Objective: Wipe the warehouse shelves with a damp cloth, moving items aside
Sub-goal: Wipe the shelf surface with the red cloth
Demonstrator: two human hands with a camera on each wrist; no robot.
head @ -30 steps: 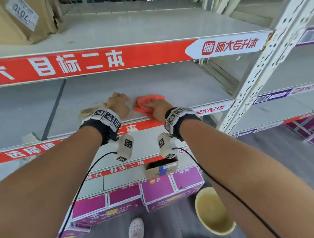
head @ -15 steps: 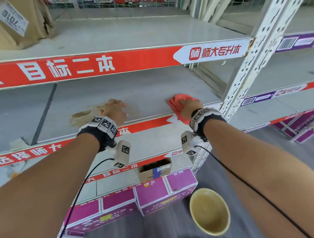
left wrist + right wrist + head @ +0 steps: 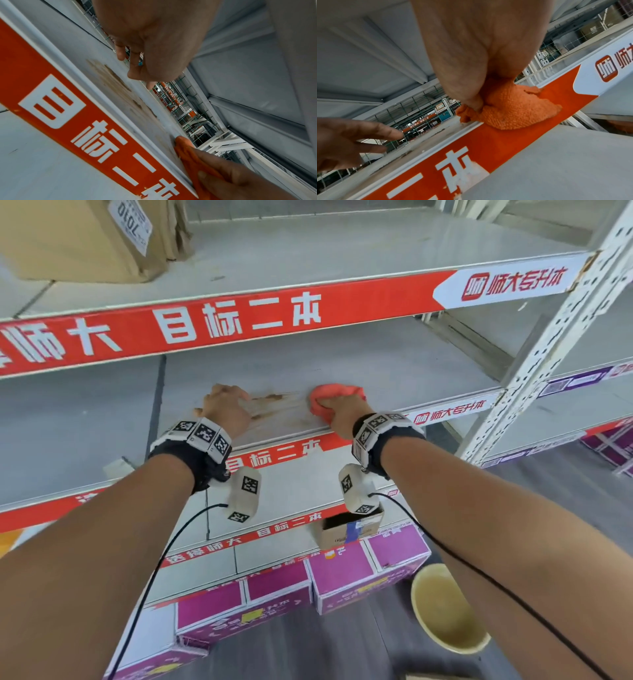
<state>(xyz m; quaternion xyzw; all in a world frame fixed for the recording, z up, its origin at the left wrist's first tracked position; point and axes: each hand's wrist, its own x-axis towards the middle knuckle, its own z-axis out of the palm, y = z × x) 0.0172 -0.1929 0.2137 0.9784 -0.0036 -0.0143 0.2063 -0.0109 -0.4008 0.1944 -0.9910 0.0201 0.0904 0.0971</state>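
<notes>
An orange cloth [image 3: 334,393] lies bunched on the grey middle shelf [image 3: 394,364] near its red front edge. My right hand [image 3: 344,414] grips it, the thumb pinching a fold of the cloth [image 3: 513,111] as it presses down. My left hand [image 3: 224,405] rests on the same shelf to the cloth's left and holds nothing. In the right wrist view the left hand [image 3: 351,142] has its fingers stretched out. A brown smeared stain [image 3: 270,402] lies between the two hands. The left wrist view shows the stain [image 3: 116,83] running toward the cloth [image 3: 188,152].
A cardboard box [image 3: 85,237] sits on the upper shelf at the far left. A white perforated upright [image 3: 548,344] bounds the shelf on the right. Below are a small open carton [image 3: 349,529], purple boxes [image 3: 342,573] and a yellow basin [image 3: 445,607] on the floor.
My right hand swept the cloth right toward the upright, then back left toward the stain. The left hand stayed on the shelf.
</notes>
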